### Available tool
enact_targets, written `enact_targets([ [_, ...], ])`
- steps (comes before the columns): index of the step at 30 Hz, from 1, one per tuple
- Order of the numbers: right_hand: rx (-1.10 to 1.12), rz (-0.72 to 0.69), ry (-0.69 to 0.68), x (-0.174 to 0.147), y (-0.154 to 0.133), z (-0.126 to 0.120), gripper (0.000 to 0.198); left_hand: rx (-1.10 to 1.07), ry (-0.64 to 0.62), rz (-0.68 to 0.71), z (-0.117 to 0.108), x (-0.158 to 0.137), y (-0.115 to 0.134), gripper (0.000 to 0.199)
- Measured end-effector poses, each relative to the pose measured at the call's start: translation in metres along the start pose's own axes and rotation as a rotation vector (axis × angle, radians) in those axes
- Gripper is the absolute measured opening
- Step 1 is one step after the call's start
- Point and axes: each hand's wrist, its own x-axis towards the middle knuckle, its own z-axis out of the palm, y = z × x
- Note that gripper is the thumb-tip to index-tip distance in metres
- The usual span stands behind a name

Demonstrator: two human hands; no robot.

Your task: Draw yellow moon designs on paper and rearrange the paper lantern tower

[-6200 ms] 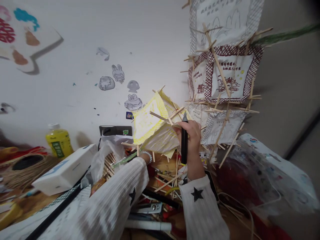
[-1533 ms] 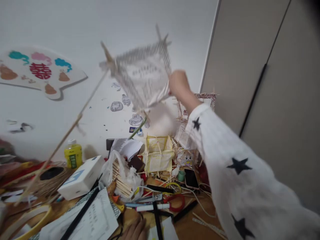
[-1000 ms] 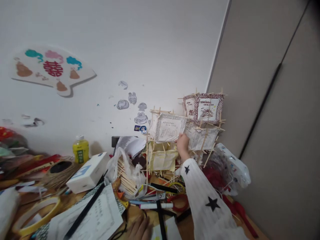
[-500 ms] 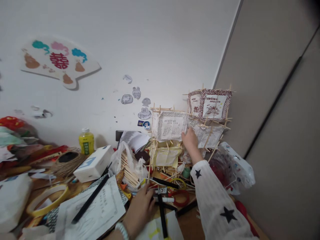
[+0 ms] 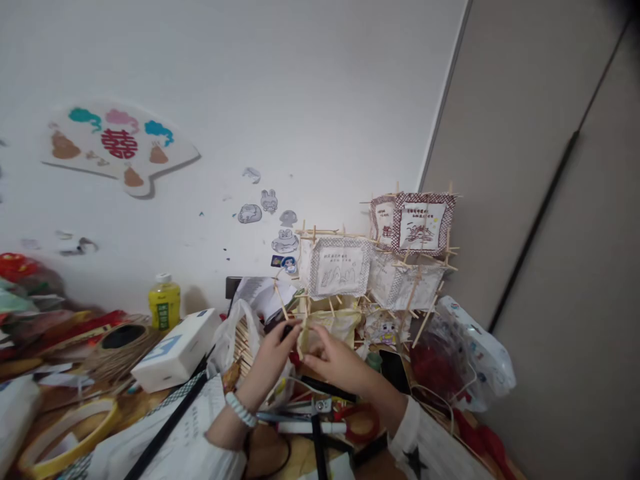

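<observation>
Both of my hands meet at the lower left corner of a paper-covered frame of thin wooden sticks. Its upper panel is white with a drawn patterned border. Below it hangs yellow paper, partly hidden by my fingers. My left hand, with a pale coiled band on the wrist, is closed at the paper's left edge; a small dark spot shows by its fingertips, too small to name. My right hand pinches the yellow paper edge from the right. A similar frame with dark red borders stands behind on the right.
Left of my hands are a plastic bag of sticks, a white box, a yellow-green bottle, twine and a tape roll. Red-handled scissors and a white pen lie in front. Clear plastic packaging sits right.
My right hand has come down and left from the white panel to the yellow paper. My left hand has risen from the cluttered tabletop to the same corner. The view has shifted slightly.
</observation>
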Motion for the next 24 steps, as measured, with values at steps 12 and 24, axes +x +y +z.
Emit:
enact_targets([
  [12,-0.253,-0.241,0.524,0.037,-0.087,-0.052,0.026,-0.356,0.108,0.291,-0.050,0.017,0.102,0.053],
  [24,-0.670,-0.190,0.780,0.102,-0.090,-0.153,0.027,-0.406,0.192,0.352,-0.066,0.013,0.103,0.050],
])
